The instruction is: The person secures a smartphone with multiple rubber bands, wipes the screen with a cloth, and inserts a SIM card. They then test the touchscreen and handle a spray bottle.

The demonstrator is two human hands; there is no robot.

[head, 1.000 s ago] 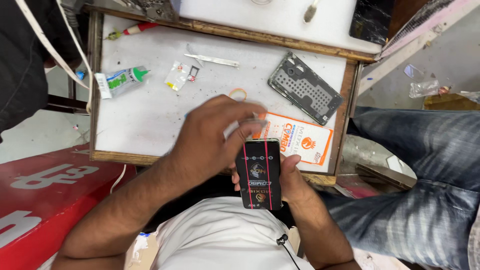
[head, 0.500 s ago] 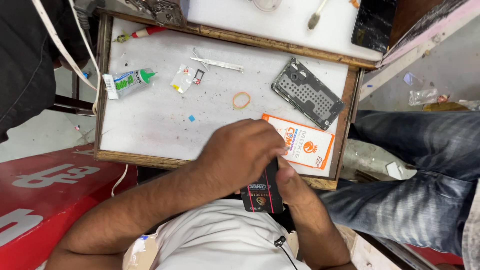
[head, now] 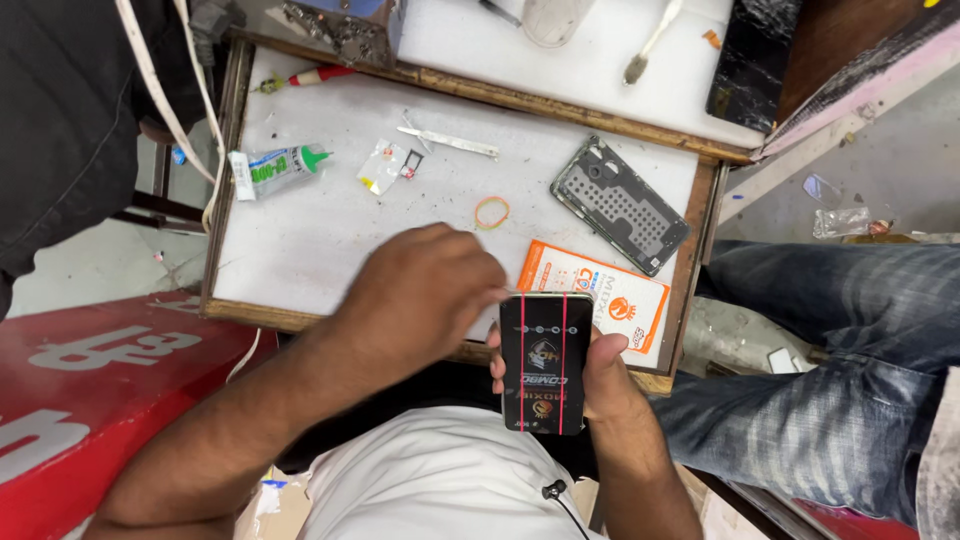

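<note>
head view, looking down. the right hand [head: 600,375] holds a black phone screen panel [head: 545,362] upright over the near edge of the tabletop [head: 320,230], its grip closed around the panel's long edges, thumb on one side and fingers on the other. the left hand [head: 425,290] hovers just beside the panel's top corner, fingers curled loosely; whether it pinches anything cannot be told. the panel looks thin, stiff, light and glossy, so likely slippery and easy to crack; the side edges seem the safe place to take hold, not the face. on the tabletop lie an orange packet [head: 600,290] partly behind the panel, a grey phone frame [head: 620,205], a rubber band [head: 491,212], a glue tube [head: 275,170] and metal tweezers [head: 448,142]. compared with half a second ago, the left hand has moved off the panel, whose face now shows fully.
</note>
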